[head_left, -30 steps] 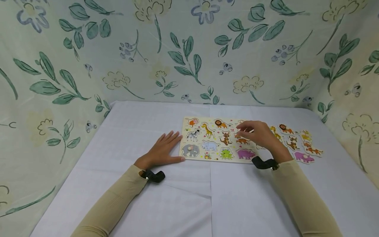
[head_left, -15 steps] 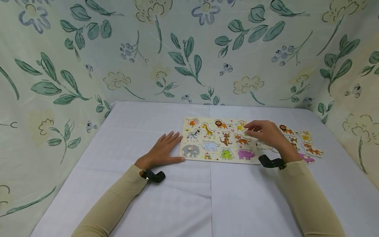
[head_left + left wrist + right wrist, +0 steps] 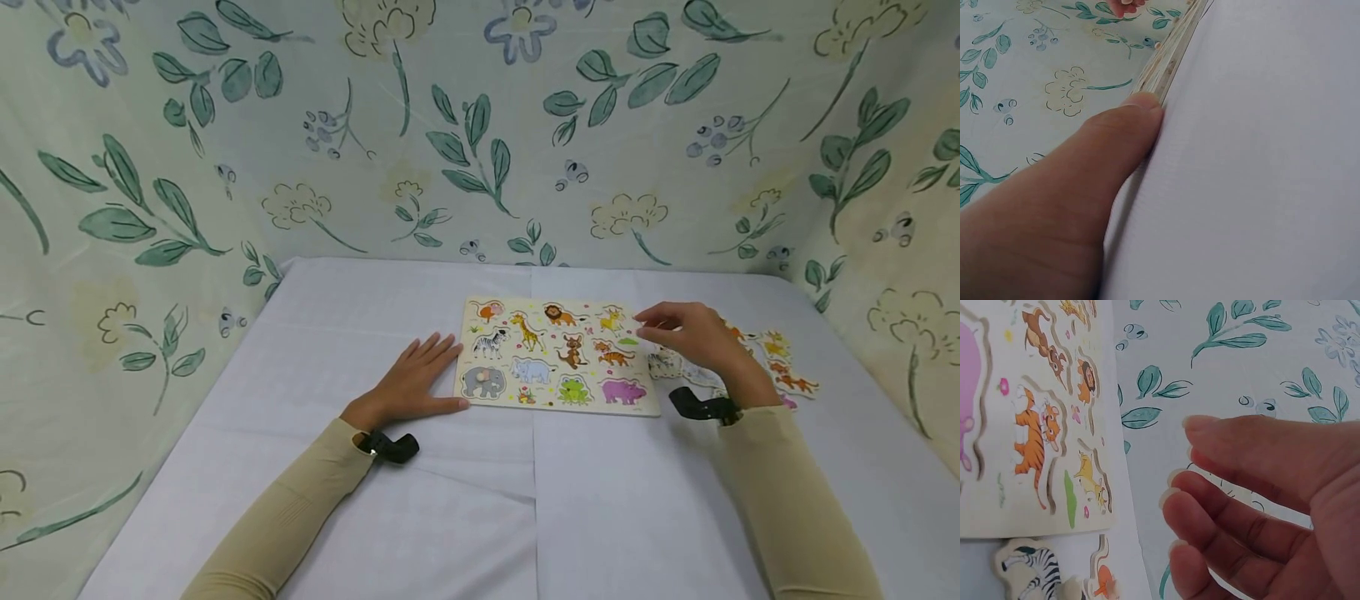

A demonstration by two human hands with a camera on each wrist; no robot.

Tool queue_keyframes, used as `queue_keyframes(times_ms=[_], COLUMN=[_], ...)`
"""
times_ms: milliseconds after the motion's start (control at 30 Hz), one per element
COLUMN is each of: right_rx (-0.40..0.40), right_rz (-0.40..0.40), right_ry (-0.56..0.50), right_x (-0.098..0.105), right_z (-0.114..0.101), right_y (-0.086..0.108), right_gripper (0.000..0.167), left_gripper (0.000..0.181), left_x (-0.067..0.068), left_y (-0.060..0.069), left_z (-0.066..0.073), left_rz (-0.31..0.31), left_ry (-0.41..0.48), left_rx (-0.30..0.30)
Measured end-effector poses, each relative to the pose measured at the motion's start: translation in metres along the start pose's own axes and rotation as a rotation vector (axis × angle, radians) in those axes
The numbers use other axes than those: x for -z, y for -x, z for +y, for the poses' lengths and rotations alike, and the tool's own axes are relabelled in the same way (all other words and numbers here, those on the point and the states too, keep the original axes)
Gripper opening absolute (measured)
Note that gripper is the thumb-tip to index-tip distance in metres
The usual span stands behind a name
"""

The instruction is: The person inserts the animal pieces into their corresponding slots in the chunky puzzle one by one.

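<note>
"Head view?"
"From above, facing forward and down, spanning the whole cream rectangular animal-printed puzzle board [image 3: 543,390]."
"Wrists?"
"Closer: left looks low along its edge; right shows its right end, shared with the head."

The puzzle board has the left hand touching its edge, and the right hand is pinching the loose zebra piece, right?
Not quite: the right hand pinches nothing. The right wrist view shows the loose zebra piece lying beside the puzzle board, away from that hand. The left hand does touch the board's edge.
</note>
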State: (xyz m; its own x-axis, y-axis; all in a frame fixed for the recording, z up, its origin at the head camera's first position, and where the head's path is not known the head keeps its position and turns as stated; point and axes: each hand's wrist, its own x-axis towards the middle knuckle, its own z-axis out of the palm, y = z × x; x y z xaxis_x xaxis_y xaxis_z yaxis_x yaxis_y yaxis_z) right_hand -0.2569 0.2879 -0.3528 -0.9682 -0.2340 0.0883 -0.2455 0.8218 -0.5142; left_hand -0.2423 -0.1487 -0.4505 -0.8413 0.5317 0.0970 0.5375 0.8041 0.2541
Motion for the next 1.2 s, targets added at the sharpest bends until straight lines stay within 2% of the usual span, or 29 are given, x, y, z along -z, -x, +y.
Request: queue_keyframes(times_ms=[133, 300, 667, 933, 1200], right_rx=[0.001, -0.035, -0.036, -0.039, -0.079], right_rz=[0.006, -0.014, -0.025, -0.035, -0.047], right_ry=[0.001, 0.005, -0.01, -0.015, -0.02], right_x=[0.002, 0.005, 0.009, 0.011, 0.008], right_z=[0.002, 0.006, 0.017, 0.018, 0.016], right_y=[0.001, 0.002, 0.002, 0.001, 0.001], right_gripper=[0.037, 0.039, 0.042, 0.042, 0.04], left_gripper=[0.1, 0.1, 0.099, 0.1, 0.101], left_x=[0.001, 0.0, 0.001, 0.001, -0.001], left_y=[0.0, 0.0, 0.001, 0.0, 0.0], left_z=[0.001, 0.001, 0.0, -0.001, -0.003], left_rz=[0.001, -0.005, -0.007, 0.003, -0.001], left_ry=[0.006, -0.003, 0.003, 0.009, 0.023], left_rx=[0.0, 0.003, -0.002, -0.003, -0.01])
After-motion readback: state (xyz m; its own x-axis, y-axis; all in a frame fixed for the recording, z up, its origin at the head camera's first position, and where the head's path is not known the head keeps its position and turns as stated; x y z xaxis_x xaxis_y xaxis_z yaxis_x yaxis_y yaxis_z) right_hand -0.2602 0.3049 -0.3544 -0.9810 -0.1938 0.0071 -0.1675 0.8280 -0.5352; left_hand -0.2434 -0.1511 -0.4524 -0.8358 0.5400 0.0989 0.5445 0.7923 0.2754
